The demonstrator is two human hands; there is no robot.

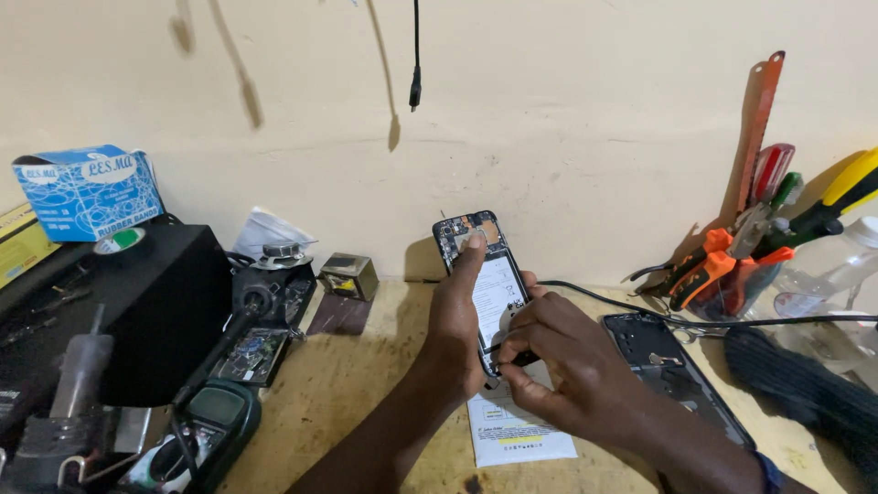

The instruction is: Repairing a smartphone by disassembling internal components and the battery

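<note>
Now we prop the phone [483,279] upright above the surface [366,384], our left hand [455,316] wrapped around it, 1 finger steadying the top. Beside its lower edge, our right hand [558,361] pinches a small tool, tip against the phone.

Back cover [672,370] right of phone [480,274]

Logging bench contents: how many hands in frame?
2. Left hand props up the opened phone, fingertip near its top. Right hand works a small tool at the phone's lower edge. No other hands are visible.
</note>
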